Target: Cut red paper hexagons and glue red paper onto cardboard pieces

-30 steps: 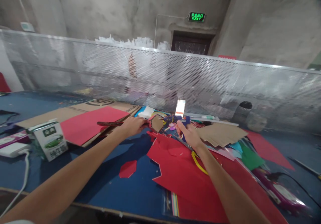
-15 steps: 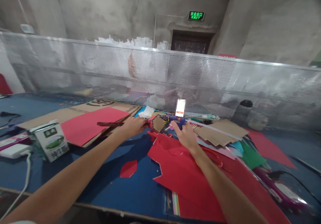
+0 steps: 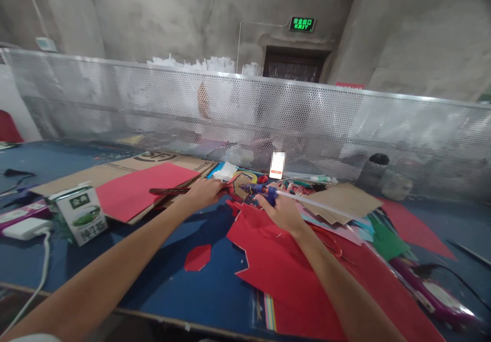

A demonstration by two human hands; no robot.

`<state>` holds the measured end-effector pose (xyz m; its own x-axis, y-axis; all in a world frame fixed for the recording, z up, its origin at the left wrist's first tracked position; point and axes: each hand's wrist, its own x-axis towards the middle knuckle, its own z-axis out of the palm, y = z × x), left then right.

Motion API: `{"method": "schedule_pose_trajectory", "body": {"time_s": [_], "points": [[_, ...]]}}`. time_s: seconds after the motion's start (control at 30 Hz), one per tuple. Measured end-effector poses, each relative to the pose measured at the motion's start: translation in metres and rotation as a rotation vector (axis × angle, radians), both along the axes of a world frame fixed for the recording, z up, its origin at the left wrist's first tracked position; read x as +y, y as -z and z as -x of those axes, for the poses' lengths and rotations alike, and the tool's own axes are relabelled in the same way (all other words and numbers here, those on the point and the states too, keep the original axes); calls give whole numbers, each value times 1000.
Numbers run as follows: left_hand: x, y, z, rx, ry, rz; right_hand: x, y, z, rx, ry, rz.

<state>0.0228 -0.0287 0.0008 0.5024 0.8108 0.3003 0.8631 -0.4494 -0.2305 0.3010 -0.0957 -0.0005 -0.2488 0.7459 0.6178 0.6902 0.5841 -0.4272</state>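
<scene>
My left hand (image 3: 204, 192) is closed around a dark brown stick (image 3: 164, 191) that juts out to the left. At its other end is a small many-sided cardboard piece (image 3: 240, 194) with red edging, held up above the table. In my right hand (image 3: 284, 210) is a blue hot glue gun (image 3: 271, 192), its tip at the face of the cardboard piece; whether they touch I cannot tell. A long translucent glue stick (image 3: 307, 199) runs out of its back to the right. Below my hands lie a cut red sheet (image 3: 284, 260) and a red many-sided cutout (image 3: 198, 257).
A milk carton (image 3: 82, 214) stands at left beside a white charger (image 3: 28, 229) with its cable. Pink card (image 3: 141, 188) rests on flattened cardboard. To the right lie cardboard pieces (image 3: 345, 201), green paper (image 3: 389, 240) and a purple power strip (image 3: 433, 293). A perforated metal screen (image 3: 245, 112) closes off the back.
The glue gun in my right hand has come left and down, its tip now over the cardboard piece's face. My left hand keeps its hold, almost unmoved.
</scene>
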Motion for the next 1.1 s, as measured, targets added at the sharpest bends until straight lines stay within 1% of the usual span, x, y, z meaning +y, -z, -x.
{"method": "schedule_pose_trajectory", "body": {"time_s": [0.07,0.13,0.23,0.33,0.63,0.87,1.1], "points": [[0,0,0,0,-2,1,-3,-2,0,53,-50,-45],[-2,-2,-1,-4,-6,10,-5,-4,-1,98,-52,-63],[-6,-5,-3,-16,-8,21,-4,-5,-1,120,7,-71],[-8,-6,-4,-26,-13,26,-1,-4,-2,81,48,-86],[-7,-5,-5,-27,-7,38,5,0,-2,31,159,-113],[-7,-5,-5,-21,-3,31,3,0,1,21,145,-82],[-4,-3,-3,-28,-20,36,1,1,1,8,38,-50]]}}
